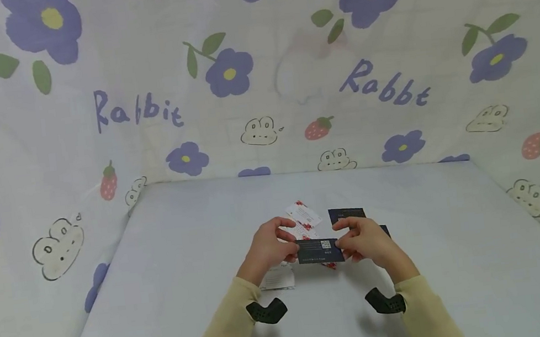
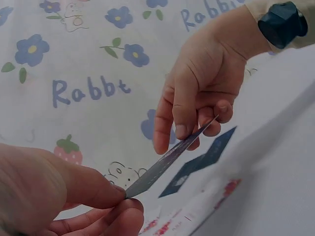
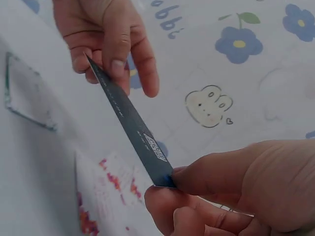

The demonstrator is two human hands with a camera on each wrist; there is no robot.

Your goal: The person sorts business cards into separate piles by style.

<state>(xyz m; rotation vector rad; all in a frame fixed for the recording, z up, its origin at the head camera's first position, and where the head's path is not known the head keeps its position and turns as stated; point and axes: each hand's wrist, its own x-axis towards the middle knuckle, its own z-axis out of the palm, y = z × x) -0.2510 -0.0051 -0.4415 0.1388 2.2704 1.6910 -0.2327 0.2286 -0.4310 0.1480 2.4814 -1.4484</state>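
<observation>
Between my two hands a dark business card point(image 1: 316, 255) with a QR code is held above the table. My left hand point(image 1: 270, 245) pinches its left end between thumb and fingers. The right end is pinched by my right hand point(image 1: 369, 239), thumb against one face. In the right wrist view the card point(image 3: 123, 118) slants from one hand to the other, its printed side showing small white text. From the left wrist view the same card point(image 2: 162, 169) appears nearly edge-on.
White cards with red flowers point(image 1: 303, 214) lie behind the held card, partly hidden by it. Dark cards point(image 1: 347, 213) lie beyond my right hand. A pale card with a patterned border point(image 1: 279, 280) is by my left wrist. A printed cloth point(image 1: 262, 102) hangs behind the white table point(image 1: 164, 292).
</observation>
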